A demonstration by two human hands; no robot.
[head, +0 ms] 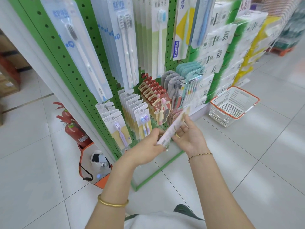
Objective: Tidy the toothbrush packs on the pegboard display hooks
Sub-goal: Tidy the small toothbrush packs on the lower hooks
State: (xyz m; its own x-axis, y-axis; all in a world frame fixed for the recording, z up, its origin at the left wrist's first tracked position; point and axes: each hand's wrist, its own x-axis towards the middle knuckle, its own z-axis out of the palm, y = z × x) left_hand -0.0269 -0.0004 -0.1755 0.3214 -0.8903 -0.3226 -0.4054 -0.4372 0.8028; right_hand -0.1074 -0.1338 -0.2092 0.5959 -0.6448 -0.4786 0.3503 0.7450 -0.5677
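- Head view: my left hand [148,147] grips the lower end of a pale toothbrush pack [173,128], fingers curled round it.
- My right hand [192,139] pinches the same pack higher up, thumb in front and fingers behind.
- The pack is tilted and blurred. It is held just in front of the lowest hooks of the green pegboard [77,66], near the red packs [153,95].
- A white basket [234,104] stands on the floor [247,162], to the right.

Gold bangle [113,202] on left wrist, thin twisted cord bracelet [200,155] on right — pale top [156,219], dark-green trim
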